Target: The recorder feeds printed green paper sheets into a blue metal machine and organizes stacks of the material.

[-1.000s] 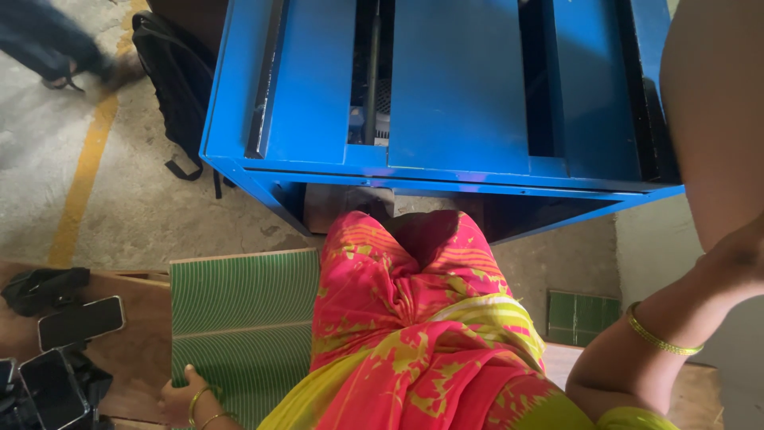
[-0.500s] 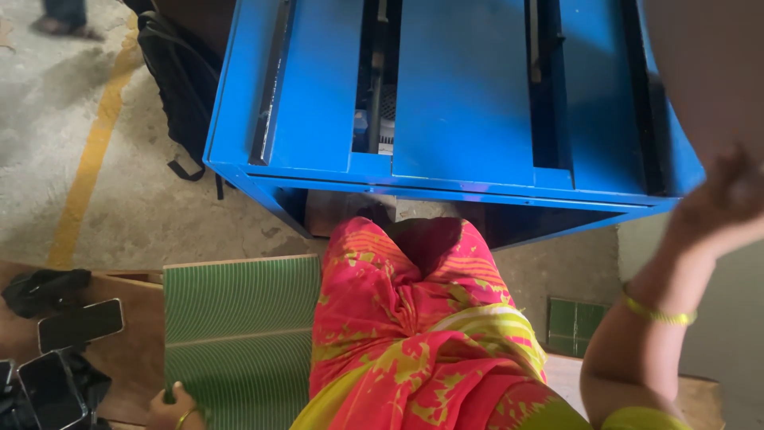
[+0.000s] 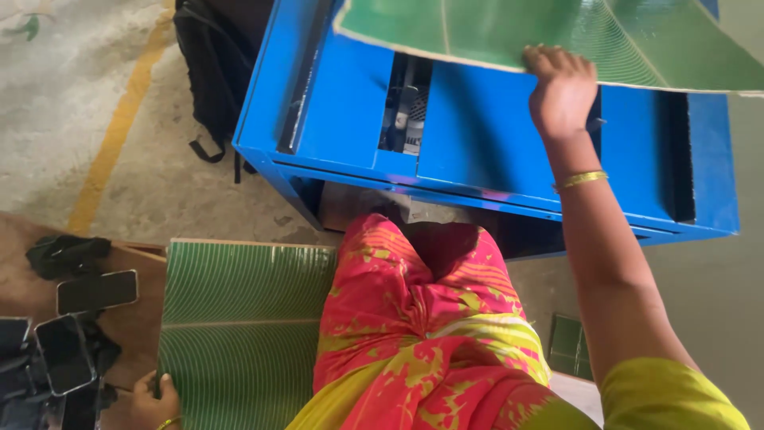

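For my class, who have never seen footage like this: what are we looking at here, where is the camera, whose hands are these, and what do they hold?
There is one picture, taken by a camera worn on a person's head and looking straight down, so you see that person's own body: the red and yellow clothing in the middle is theirs. No robot is involved, only two bare hands.

The right hand, with a gold bangle on the wrist, reaches forward and grips the edge of a large green ribbed sheet held over a blue metal machine with slots in its top.

The left hand, low at the bottom edge, rests on the near corner of a stack of similar green sheets on a wooden table.

Beside the stack lie several phones. A black bag sits on the concrete floor beside the machine.
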